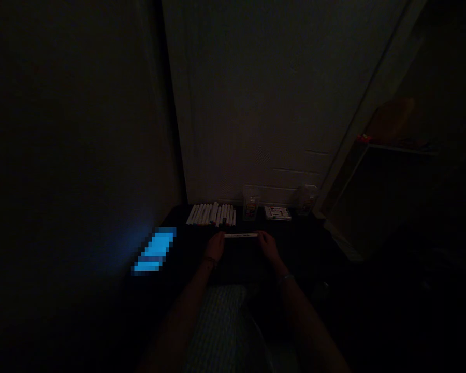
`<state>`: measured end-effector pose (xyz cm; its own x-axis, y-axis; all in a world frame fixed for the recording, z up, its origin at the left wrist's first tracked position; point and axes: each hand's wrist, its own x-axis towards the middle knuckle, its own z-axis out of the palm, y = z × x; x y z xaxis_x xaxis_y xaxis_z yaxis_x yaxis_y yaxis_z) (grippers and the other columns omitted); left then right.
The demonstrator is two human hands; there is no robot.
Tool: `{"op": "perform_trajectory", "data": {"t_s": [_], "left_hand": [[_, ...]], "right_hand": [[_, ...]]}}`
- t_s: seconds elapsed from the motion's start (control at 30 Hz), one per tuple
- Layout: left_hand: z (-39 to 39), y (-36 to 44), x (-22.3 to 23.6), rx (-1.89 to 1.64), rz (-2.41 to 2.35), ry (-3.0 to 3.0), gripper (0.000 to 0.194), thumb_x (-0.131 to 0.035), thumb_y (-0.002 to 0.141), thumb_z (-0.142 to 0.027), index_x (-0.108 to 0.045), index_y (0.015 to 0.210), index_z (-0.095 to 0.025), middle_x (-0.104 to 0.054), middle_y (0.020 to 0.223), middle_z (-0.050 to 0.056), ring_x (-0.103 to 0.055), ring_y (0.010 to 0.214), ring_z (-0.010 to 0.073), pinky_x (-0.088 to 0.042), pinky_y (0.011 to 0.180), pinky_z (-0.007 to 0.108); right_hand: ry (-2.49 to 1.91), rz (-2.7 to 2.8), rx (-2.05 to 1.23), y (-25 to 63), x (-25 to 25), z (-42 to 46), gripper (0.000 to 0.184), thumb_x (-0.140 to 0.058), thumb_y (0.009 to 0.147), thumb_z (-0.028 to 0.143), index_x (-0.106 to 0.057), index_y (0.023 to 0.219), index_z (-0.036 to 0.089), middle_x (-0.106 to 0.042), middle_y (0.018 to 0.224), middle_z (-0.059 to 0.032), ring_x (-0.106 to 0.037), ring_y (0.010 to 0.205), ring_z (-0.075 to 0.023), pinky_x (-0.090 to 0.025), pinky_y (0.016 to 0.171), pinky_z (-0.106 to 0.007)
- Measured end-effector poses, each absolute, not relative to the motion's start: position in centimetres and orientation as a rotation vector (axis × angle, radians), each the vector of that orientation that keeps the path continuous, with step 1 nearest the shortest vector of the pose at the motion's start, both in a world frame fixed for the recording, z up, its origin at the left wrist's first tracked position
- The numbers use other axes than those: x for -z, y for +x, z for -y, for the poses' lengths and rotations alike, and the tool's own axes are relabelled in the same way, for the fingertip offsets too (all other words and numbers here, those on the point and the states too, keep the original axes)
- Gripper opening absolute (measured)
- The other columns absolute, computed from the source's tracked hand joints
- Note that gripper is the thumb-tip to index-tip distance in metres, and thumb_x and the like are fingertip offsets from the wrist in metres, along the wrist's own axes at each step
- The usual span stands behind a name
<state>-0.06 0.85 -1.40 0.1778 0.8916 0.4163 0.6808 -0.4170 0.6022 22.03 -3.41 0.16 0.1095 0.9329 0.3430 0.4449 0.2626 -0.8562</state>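
Observation:
A white marker (241,235) with dark print lies crosswise between my two hands, above the dark tabletop. My left hand (216,245) is closed on its left end, and my right hand (267,244) is closed on its right end. Just beyond them a row of several white markers (207,214) lies side by side, some with coloured ends. To the right of that row stands a clear plastic case (250,203) with a printed label. The dim light hides the finer detail of my fingers.
A small white stack with print (278,213) lies near the wall, beside a second clear case (306,199). A glowing blurred screen (155,251) is at the table's left. Walls rise behind and at the left; a shelf (402,149) stands at the right.

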Motion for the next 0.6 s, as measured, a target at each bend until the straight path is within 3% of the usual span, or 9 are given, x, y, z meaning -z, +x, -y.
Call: {"op": "perform_trajectory", "data": {"t_s": [0.6], "left_hand": [[-0.92, -0.06, 1.60, -1.047, -1.536, 2.171, 0.029, -0.027, 0.085, -0.025, -0.054, 0.091, -0.017, -0.060, 0.086, 0.005, -0.055, 0.081, 0.0144, -0.040, 0.079, 0.028]], "right_hand": [[-1.340, 1.514, -0.574, 22.23, -0.05, 3.43, 0.037, -0.031, 0.084, 0.040, -0.059, 0.097, 0.018, -0.062, 0.074, -0.0019, -0.055, 0.064, -0.0122, -0.041, 0.059, -0.021]]}}
